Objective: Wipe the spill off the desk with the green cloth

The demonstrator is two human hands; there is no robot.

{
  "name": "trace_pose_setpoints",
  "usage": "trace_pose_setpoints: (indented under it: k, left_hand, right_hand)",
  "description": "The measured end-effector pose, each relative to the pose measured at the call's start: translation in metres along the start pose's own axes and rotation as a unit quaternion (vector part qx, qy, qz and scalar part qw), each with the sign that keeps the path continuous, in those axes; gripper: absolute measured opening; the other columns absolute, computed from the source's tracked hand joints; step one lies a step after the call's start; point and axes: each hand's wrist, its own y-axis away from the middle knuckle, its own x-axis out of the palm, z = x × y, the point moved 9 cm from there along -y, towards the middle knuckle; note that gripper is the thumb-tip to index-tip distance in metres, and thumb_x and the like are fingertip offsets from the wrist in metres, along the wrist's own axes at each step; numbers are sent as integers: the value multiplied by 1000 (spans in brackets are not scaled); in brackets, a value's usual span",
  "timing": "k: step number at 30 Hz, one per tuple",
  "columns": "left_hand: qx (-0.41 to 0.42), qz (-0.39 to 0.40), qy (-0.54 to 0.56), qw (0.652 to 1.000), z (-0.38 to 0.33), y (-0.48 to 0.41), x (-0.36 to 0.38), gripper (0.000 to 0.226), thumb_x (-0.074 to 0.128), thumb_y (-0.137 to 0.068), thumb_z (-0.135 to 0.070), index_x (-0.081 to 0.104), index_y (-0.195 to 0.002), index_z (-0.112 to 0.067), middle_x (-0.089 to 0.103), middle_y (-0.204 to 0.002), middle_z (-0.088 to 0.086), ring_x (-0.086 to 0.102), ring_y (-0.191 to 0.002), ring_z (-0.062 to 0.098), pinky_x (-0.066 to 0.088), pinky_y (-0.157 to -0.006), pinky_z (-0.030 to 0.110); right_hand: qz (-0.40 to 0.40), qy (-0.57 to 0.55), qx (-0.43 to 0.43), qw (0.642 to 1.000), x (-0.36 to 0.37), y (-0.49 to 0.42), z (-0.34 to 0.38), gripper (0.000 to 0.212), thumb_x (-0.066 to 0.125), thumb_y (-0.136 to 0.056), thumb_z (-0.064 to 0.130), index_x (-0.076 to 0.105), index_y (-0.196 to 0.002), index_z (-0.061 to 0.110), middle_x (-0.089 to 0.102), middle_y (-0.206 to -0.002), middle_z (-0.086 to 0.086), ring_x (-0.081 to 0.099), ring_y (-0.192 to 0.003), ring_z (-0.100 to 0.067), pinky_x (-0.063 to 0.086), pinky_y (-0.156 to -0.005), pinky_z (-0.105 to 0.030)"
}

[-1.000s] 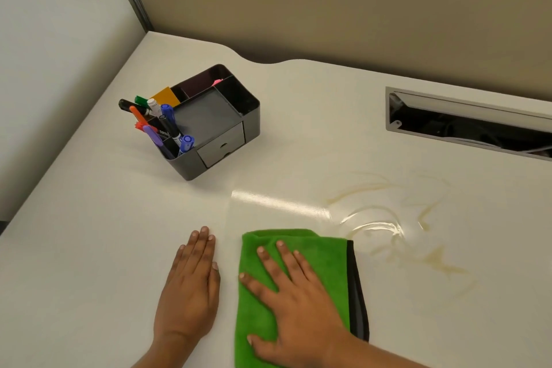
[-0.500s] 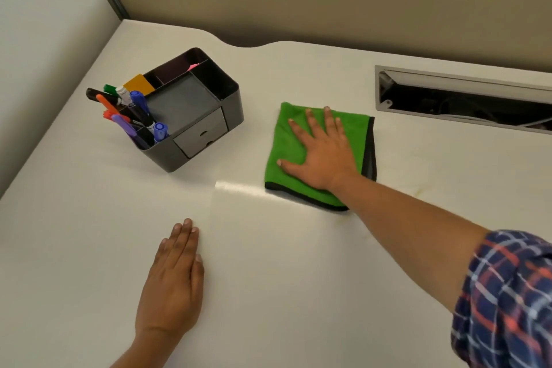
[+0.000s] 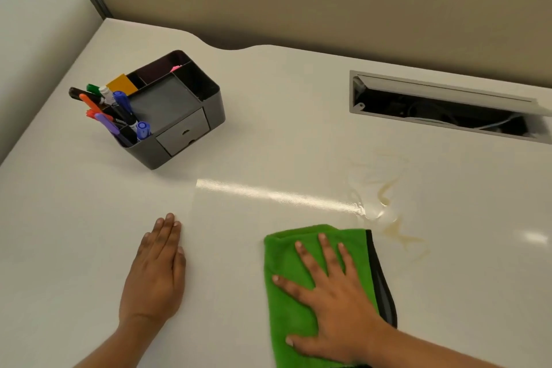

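Observation:
A folded green cloth [image 3: 286, 302] with a dark edge lies flat on the white desk [image 3: 268, 134] near the front. My right hand [image 3: 331, 299] presses down on it, palm flat and fingers spread. A thin brownish spill [image 3: 388, 218] streaks the desk just beyond and to the right of the cloth, touching its far right corner. My left hand [image 3: 155, 272] rests flat on the desk to the left of the cloth, fingers together, holding nothing.
A dark desk organiser [image 3: 176, 116] with coloured markers [image 3: 116, 113] stands at the left rear. An open cable slot [image 3: 445, 107] is cut into the desk at the right rear. Partition walls close off the back and left.
My right hand has dragged the cloth from the far middle of the desk back toward me. The spill streaks show again to its right. The left hand stayed put.

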Motion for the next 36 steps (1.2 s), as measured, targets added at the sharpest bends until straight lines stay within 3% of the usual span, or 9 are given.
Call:
trace_pose_setpoints:
  k: [3,7,10,16,21,24,30,36]
  left_hand:
    - [1,3,0,1000,0,0,1,59,20,-96,-31,35,-146,-4,26,-157,2,18,-146,14,4,-119,27]
    - [3,6,1,1000,3,0,4,60,21,-96,-33,34,-146,-4,25,-157,1,17,-146,13,5,-119,26]
    - [6,1,0,1000,3,-2,3,60,22,-95,-33,35,-146,-4,25,-156,1,16,-146,12,4,-119,25]
    - [7,4,-2,1000,5,-1,5,60,22,-95,-33,33,-147,-4,25,-157,2,16,-147,14,5,-119,26]
    - [3,18,-18,1000,7,-2,9,61,21,-95,-34,34,-146,-3,25,-156,3,16,-146,14,1,-118,23]
    - [1,15,-17,1000,6,-3,8,61,21,-95,-33,35,-146,-3,25,-156,3,15,-145,13,0,-118,22]
    - [1,8,-8,1000,9,-4,9,61,21,-96,-36,36,-146,-5,25,-156,0,9,-145,3,2,-118,20]
    - [1,6,-7,1000,8,-3,9,60,22,-96,-35,38,-145,-5,27,-155,0,7,-144,-1,1,-116,17]
  right_hand:
    - [-23,6,-12,1000,-16,-31,-36,91,41,-75,91,21,-156,55,20,-170,-6,7,-155,-46,6,-119,-68]
    - [-56,15,146,988,-56,-100,-144,90,30,-77,93,15,-156,55,16,-172,-5,3,-156,-42,4,-123,-65]
    - [-46,18,203,978,-75,-129,-189,89,22,-77,94,13,-157,54,12,-172,-6,2,-156,-43,3,-123,-65]
    - [-73,-16,203,976,-41,-60,-129,97,38,-77,89,17,-160,43,14,-171,-5,2,-156,-43,5,-122,-67]
    - [-62,-11,115,991,0,34,-81,98,46,-77,87,19,-161,43,18,-171,0,1,-157,-39,6,-121,-65]
    - [-63,6,91,994,-16,19,-120,96,45,-77,87,20,-160,45,22,-170,1,8,-157,-38,8,-123,-61]
    - [-70,11,290,954,-69,-50,-279,95,24,-78,92,11,-160,46,13,-172,0,6,-157,-38,7,-124,-61]
    - [-68,6,273,960,-69,-46,-284,93,23,-80,91,13,-160,45,13,-172,-4,7,-156,-40,7,-124,-64]
